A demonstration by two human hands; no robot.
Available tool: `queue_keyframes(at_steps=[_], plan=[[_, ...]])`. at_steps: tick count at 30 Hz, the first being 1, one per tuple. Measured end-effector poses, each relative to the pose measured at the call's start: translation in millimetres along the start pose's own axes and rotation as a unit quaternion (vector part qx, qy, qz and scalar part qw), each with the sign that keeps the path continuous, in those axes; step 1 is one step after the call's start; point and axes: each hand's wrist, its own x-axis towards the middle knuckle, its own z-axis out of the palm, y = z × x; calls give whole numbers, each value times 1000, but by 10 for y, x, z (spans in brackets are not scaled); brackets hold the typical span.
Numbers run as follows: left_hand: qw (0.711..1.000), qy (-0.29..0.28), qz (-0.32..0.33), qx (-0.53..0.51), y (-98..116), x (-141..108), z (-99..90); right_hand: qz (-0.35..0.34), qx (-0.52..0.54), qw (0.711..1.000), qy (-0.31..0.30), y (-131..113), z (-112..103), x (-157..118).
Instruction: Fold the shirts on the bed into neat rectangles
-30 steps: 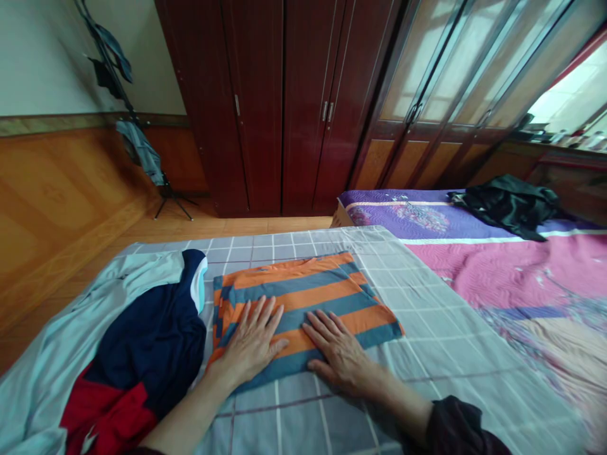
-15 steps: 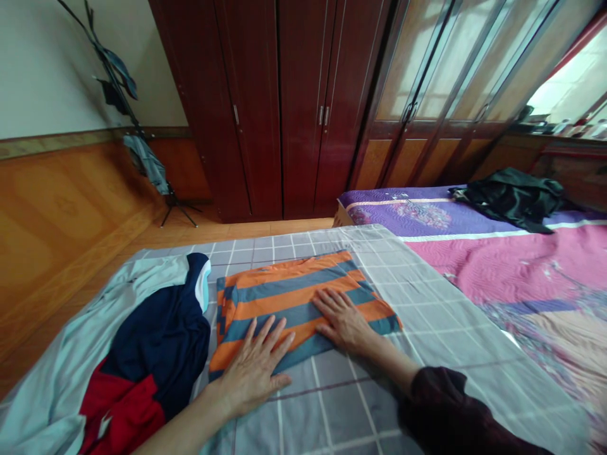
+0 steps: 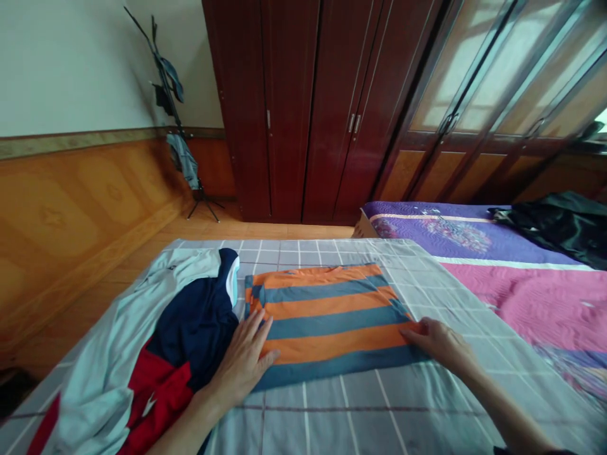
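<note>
An orange and grey-blue striped shirt [image 3: 327,322] lies folded into a flat rectangle on a grey checked bedsheet [image 3: 341,411]. My left hand [image 3: 246,354] rests on its lower left part, fingers stretched out and thumb apart. At the shirt's right edge, my right hand [image 3: 436,344] pinches the fabric between thumb and fingers. Left of the shirt, close to my left forearm, lies a loose garment in navy, red and pale grey [image 3: 190,335].
A second bed with a purple and pink cover [image 3: 502,297] stands to the right, a black garment [image 3: 559,221] on it. Dark red wardrobes [image 3: 289,114] line the back wall. A coat stand [image 3: 175,120] with hats and cloth is at the back left.
My right hand has moved from lying flat on the shirt's middle to its right edge, now pinching it. My left hand has shifted toward the shirt's left edge. The view has turned left.
</note>
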Motion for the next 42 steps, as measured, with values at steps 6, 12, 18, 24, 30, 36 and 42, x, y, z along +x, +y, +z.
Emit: queue_keyframes(at_steps=[6,12,18,24,30,36,42], plan=[[953,133,-100,-255,10,49,-177,72,381,910,-143,-95,-208,101],[852,191,-194,-448,-57,117,-228,-47,321,944,-52,-1053,-422,181],[827,146,-221,-495,-58,108,-253,-301,28,952,54,-2618,-121,-554],[864,120,-192,-450,-113,86,-186,-475,-24,880,0,-3031,568,-1250],[857,108,-207,-458,-163,135,-36,-488,112,865,-18,-2858,616,-1224],[864,128,-236,-426,-196,138,-50,-536,122,835,10,-2799,717,-1321],[956,220,-128,-147,14,63,-244,-595,140,789,-66,-2605,461,-1295]])
